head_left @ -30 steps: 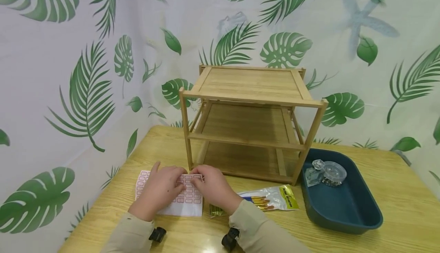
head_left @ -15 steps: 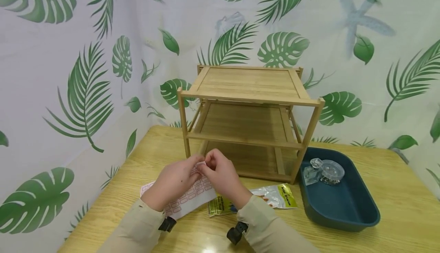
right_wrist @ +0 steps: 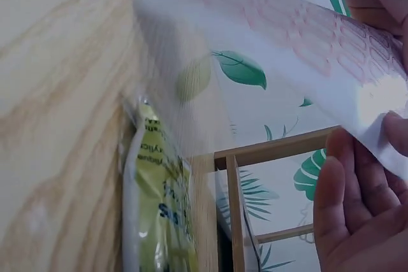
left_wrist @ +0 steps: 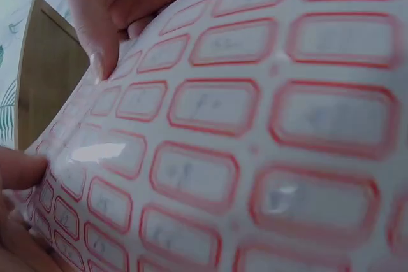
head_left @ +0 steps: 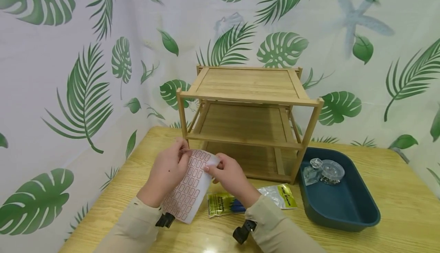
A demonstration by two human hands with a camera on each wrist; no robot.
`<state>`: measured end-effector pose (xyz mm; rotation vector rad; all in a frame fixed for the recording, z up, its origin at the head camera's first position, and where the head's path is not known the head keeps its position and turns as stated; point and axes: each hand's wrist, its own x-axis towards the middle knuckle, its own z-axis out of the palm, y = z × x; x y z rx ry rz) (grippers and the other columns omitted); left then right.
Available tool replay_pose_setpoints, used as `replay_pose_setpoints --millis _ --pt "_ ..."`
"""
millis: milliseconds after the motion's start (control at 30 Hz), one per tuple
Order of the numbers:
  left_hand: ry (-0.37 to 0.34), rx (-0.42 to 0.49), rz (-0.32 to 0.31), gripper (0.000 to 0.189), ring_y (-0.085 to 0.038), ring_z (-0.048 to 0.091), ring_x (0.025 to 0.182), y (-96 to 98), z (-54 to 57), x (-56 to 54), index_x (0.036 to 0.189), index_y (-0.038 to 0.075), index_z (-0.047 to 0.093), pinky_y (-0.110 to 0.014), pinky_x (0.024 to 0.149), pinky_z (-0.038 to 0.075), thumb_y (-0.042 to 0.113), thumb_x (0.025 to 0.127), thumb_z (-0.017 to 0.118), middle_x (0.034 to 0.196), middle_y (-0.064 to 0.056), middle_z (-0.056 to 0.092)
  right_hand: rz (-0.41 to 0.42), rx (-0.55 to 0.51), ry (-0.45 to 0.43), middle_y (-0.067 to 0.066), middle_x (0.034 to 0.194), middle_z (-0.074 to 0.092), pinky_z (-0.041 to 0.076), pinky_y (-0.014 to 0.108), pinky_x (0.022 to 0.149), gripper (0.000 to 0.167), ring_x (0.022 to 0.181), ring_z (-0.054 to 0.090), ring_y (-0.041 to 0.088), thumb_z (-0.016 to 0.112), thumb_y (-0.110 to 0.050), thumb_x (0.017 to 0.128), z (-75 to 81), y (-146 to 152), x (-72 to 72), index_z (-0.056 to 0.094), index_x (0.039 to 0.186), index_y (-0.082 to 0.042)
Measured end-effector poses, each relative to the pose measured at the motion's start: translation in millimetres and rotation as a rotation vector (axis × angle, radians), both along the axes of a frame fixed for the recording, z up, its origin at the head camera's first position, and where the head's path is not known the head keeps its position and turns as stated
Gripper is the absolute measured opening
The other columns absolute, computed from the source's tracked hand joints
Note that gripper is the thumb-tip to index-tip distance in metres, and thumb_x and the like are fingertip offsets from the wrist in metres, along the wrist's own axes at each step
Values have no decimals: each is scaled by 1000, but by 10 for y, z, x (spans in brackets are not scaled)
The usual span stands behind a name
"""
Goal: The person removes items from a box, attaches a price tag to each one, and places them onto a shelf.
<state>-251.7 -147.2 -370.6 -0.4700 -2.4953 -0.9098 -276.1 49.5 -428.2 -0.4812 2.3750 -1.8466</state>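
Both hands hold a white sheet of red-bordered label stickers above the table, tilted and slightly bent. My left hand pinches its upper left edge between thumb and fingers. At the upper right corner my right hand grips the sheet, thumb on the printed face and fingers behind. In the left wrist view the labels fill most of the picture, with faint marks inside the borders. The right wrist view shows the sheet edge-on, its lower end blurred.
A wooden three-tier shelf stands behind the hands. A plastic packet of paintbrushes lies under the right forearm. To the right, a dark blue bin holds a glass bottle and a round clear container.
The sheet lay on the table a second ago; both hands have since lifted it. My hands have moved apart, and the sheet has turned with its printed face toward the head camera.
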Motion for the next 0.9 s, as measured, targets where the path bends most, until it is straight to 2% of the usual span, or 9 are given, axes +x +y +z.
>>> replay_pose_setpoints --millis 133,233,300,367,500,567,667,833,900 --pt "-53 111 34 10 -17 47 55 -11 57 0 100 11 50 -31 47 42 15 103 58 71 -5 53 97 -108 -89 9 106 73 58 44 78 38 91 71 25 65 -23 101 18 30 3 59 134 -4" --pt "-96 101 45 15 -22 60 75 -13 111 8 113 9 55 -39 63 54 15 101 62 92 -10 64 109 -70 -85 10 104 72 58 41 76 35 89 71 25 61 -23 103 96 80 29 59 132 -4" --pt "-105 23 42 27 -24 64 92 -15 145 12 123 9 59 -43 77 56 15 97 67 109 -9 67 101 -8 -53 9 98 71 58 39 71 30 82 70 24 59 -23 104 171 130 43 61 127 -5" --pt "-71 -122 30 41 -25 62 108 -18 174 24 131 11 62 -46 90 53 18 93 74 121 -8 66 101 91 1 8 87 68 56 37 62 22 70 66 22 59 -24 104 256 189 56 64 117 -6" --pt "52 -393 -60 63 -28 60 117 35 201 56 141 16 58 -49 97 49 26 84 84 129 -7 64 160 286 109 4 75 61 51 34 54 16 59 58 18 60 -23 103 406 318 69 64 97 -9" --pt "57 -429 -120 75 -27 61 116 93 208 79 150 20 49 -47 93 51 27 84 85 134 -7 61 196 349 148 2 73 60 51 33 53 17 59 57 16 60 -25 104 460 376 75 62 95 -10" --pt "-3 -382 -166 81 -21 65 103 189 204 95 158 25 35 -39 79 56 23 90 80 135 -7 61 228 404 174 0 77 62 52 34 56 15 62 59 15 61 -25 103 510 460 92 64 101 -10" --pt "-50 -216 -61 68 -16 57 66 225 171 91 157 24 35 -32 54 47 13 99 67 121 -10 69 195 476 197 -4 87 66 53 34 63 17 70 62 13 66 -24 100 521 602 117 66 111 -12" --pt "-14 -208 -27 65 -18 58 68 204 147 90 155 20 39 -33 55 48 9 97 68 118 -11 68 177 495 196 -4 89 67 53 34 64 16 70 63 13 65 -24 100 512 650 116 67 112 -12"
